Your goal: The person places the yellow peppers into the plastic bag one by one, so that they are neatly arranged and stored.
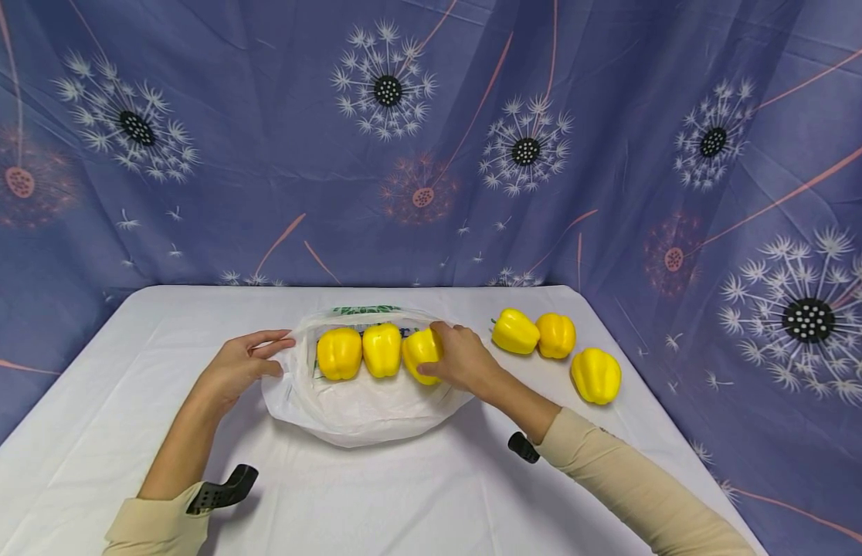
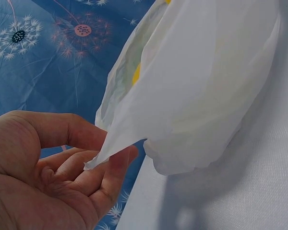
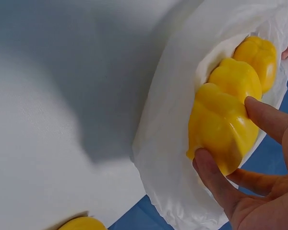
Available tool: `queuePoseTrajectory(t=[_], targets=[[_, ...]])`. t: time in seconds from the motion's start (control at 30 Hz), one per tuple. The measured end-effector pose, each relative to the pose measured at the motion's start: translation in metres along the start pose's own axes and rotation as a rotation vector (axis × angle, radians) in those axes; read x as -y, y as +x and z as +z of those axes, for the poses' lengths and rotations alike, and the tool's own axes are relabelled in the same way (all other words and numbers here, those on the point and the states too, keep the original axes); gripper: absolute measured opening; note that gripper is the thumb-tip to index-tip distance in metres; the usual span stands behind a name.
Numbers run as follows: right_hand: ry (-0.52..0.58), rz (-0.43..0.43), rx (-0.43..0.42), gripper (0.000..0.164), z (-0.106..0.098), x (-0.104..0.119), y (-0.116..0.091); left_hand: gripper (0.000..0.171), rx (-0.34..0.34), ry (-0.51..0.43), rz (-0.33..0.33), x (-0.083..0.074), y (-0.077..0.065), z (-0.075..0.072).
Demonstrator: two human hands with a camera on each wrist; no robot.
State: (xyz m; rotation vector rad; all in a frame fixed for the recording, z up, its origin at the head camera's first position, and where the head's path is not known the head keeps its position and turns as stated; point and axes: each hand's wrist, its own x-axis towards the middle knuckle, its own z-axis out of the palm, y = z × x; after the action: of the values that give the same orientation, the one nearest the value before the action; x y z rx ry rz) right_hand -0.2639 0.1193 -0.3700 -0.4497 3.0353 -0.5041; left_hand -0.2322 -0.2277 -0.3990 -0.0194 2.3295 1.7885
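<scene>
As our left hand (image 1: 239, 363) holds the plastic bag (image 1: 361, 428) by its edge, our right hand (image 1: 466, 359) grips one yellow bell pepper (image 1: 417, 354) inside. Two bell peppers (image 1: 339, 354) (image 1: 382, 350) already lie bagged; three more peppers (image 1: 516, 331) (image 1: 555, 335) (image 1: 596, 376) (one slightly apart) wait on the tabletop (image 1: 368, 502).

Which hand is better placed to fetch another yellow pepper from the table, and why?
Probably the right hand, once it lets go of the pepper it grips: it is at the side of the bag nearest the three loose peppers. The left hand is farther away, pinching the bag's rim.
</scene>
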Motion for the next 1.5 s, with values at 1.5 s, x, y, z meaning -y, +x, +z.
queuePoseTrajectory(t=[1.5], targets=[[0.003, -0.052, -0.031, 0.072, 0.0093, -0.0067, -0.0031, 0.079, 0.0, -0.002, -0.016, -0.0006, -0.0006, 0.0012]])
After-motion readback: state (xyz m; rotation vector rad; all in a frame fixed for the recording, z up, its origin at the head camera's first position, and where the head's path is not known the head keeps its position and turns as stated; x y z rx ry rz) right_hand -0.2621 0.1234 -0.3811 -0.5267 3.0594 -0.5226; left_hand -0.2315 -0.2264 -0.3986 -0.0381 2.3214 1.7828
